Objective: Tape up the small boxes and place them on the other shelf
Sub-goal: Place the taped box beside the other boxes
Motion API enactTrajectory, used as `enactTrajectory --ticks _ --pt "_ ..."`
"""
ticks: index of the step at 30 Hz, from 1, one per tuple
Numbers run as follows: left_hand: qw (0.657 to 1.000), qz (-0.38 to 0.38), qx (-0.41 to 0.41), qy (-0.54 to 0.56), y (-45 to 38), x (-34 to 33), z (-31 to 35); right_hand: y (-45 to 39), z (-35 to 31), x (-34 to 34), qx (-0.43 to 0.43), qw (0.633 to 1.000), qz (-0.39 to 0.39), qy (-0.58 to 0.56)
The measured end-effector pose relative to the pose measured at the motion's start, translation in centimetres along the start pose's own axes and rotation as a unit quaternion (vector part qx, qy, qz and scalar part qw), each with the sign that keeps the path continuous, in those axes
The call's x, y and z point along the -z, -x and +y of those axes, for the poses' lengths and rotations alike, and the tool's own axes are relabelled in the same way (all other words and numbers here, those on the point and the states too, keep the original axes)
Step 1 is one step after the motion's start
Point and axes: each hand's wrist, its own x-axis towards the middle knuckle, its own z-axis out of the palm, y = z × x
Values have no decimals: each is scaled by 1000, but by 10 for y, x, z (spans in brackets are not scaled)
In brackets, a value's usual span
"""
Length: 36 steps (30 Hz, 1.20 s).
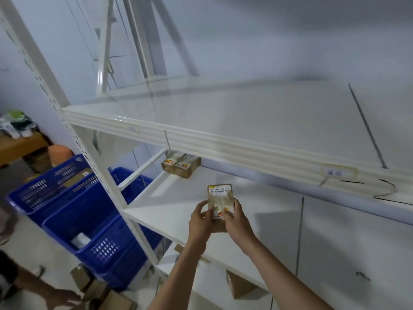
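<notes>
While both hands hold it, left hand (199, 218), right hand (234, 219), small brown box (220, 199), barcode label, grip closed around its sides.

Two bare forearms come up from the near edge of the view, with no sleeve showing on either as far down as the picture reaches. The left hand (200, 222) is bare too: no glove, ring or watch can be seen, and its wrist carries no band. The right hand (237, 221) is equally uncovered, wrist plain, fingers unadorned. Both arms are slim and taper evenly toward the wrists. The fingernails are too small and blurred to describe. Nothing of the person's clothing enters the view.
</notes>
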Motion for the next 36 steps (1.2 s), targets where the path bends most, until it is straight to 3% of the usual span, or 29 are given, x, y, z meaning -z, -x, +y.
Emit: enactTrajectory --ticks 10,20,28,32,36 --pt "995 -102 2 -16 -79 91 -5 -34 -41 -90 -52 998 23 -29" --pt "991 -127 28 -12 -132 101 1 -85 -38 -100 -23 996 -76 -38" --pt "991 -118 27 -62 -161 103 3 -131 -24 -116 -23 996 -47 -68" --pt "982 -170 16 -85 -175 110 0 -136 -35 -125 -40 998 -31 -39" --pt "972 -192 -16 -133 -192 117 -5 -146 -36 -133 -55 998 36 20"
